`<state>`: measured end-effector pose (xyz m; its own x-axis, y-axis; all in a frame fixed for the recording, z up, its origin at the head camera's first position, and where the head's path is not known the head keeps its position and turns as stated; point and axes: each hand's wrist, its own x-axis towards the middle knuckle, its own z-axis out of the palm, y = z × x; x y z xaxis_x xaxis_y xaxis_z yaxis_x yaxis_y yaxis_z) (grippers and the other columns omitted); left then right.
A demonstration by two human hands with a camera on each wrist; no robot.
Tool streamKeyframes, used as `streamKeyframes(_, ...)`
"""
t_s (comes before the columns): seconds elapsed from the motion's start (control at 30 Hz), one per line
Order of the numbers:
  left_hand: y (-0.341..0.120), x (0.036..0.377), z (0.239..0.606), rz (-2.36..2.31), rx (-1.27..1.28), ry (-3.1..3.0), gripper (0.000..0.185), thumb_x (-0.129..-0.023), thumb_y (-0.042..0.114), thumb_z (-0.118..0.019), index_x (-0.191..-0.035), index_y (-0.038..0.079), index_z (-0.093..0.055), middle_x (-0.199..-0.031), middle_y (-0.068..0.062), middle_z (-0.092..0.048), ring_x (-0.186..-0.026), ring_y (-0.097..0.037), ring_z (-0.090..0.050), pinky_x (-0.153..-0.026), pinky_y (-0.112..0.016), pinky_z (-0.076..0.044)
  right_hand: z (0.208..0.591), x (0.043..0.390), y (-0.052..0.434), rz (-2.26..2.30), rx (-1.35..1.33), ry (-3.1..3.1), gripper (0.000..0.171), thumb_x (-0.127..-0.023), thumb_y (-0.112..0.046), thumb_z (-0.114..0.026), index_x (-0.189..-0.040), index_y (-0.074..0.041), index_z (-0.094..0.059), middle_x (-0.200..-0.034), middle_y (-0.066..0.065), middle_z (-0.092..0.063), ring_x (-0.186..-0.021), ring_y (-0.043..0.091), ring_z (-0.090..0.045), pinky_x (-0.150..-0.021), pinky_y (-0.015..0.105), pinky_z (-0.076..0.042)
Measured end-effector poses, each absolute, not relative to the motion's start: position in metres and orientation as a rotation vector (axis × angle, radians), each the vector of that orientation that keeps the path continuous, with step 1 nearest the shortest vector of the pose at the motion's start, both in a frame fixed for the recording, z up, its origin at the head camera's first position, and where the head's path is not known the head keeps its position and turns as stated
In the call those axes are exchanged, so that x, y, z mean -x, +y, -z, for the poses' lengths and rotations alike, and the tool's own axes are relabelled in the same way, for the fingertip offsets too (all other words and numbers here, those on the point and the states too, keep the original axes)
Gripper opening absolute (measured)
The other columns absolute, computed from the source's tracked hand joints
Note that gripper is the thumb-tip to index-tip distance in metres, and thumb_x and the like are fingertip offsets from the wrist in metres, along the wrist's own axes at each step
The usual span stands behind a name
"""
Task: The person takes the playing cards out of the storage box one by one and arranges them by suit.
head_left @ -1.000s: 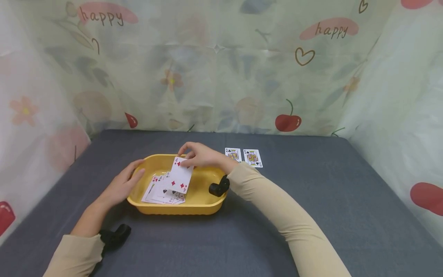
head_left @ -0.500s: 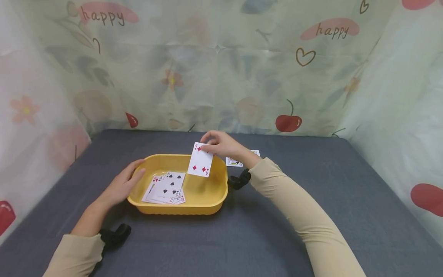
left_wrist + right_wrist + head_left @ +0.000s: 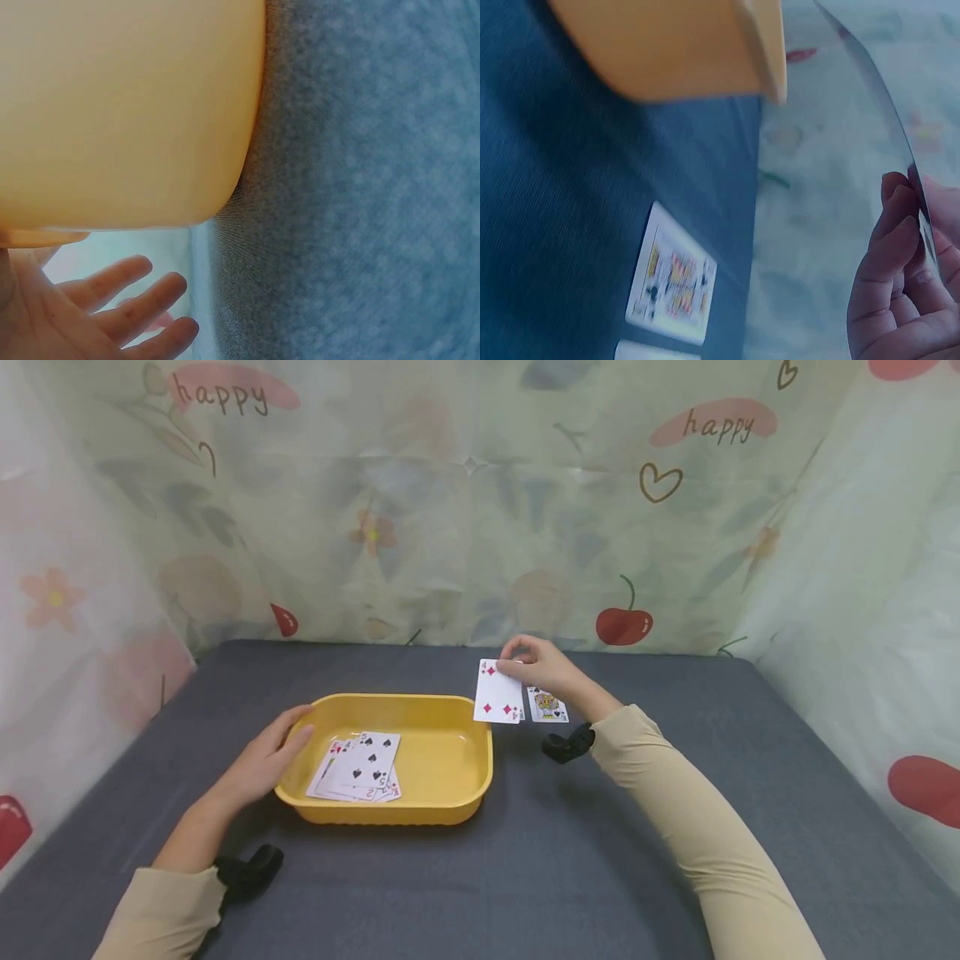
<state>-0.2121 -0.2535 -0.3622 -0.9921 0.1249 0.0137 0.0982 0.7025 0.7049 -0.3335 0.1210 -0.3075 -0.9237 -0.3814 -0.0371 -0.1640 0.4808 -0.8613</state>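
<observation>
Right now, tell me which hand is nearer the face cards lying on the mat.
Right. The right hand holds a diamond card just above the face cards; the left hand rests against the yellow tray, far off.

My left hand [image 3: 262, 766] rests against the tray's [image 3: 457, 802] nine o'clock wall. Inside the tray, a fanned pile of cards [image 3: 358, 768] lies toward nine o'clock. At two o'clock from the tray, my right hand [image 3: 543, 666] pinches a card [image 3: 498, 692] above two face cards [image 3: 547, 704] lying side by side on the table [image 3: 675, 710].
</observation>
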Motion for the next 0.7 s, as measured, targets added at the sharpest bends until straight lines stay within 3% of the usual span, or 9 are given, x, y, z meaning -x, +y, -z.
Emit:
streamKeyframes(0.23, -0.254, 0.212, 0.363, -1.181, -0.194, 2.858, 0.062, -0.1, 0.043, -0.032, -0.147, 0.004, -0.02, -0.151, -0.027, -0.019, -0.136, -0.046, -0.023, -0.106, -0.063, -0.023, 0.317, 0.34, 0.152, 1.375, 0.399, 2.596, 0.028, -0.09, -0.022, -0.062, -0.111, -0.006, -0.055, -0.114, 0.012, -0.057, -0.07, 0.013, -0.053, -0.073, 0.031, -0.049)
streamKeyframes(0.47, -0.253, 0.211, 0.363, -1.178, -0.167, 2.864, 0.063, -0.1, 0.045, -0.032, -0.147, 0.005, -0.02, -0.151, -0.026, -0.021, -0.135, -0.045, -0.026, -0.105, -0.062, -0.026, 0.329, 0.352, 0.187, 1.505, 0.288, 2.529, 0.039, -0.089, -0.008, -0.059, -0.125, 0.001, -0.047, -0.108, 0.017, -0.053, -0.083, 0.013, -0.056, -0.07, 0.022, -0.05)
streamKeyframes(0.7, -0.253, 0.21, 0.362, -1.171, -0.178, 2.86, 0.063, -0.1, 0.045, -0.031, -0.147, 0.004, -0.019, -0.151, -0.027, -0.019, -0.135, -0.046, -0.025, -0.105, -0.063, -0.025, 0.335, 0.353, 0.216, 1.449, 0.183, 2.617, 0.043, -0.091, -0.006, -0.055, -0.132, -0.003, -0.044, -0.131, 0.021, -0.046, -0.096, 0.022, -0.051, -0.07, 0.02, -0.045)
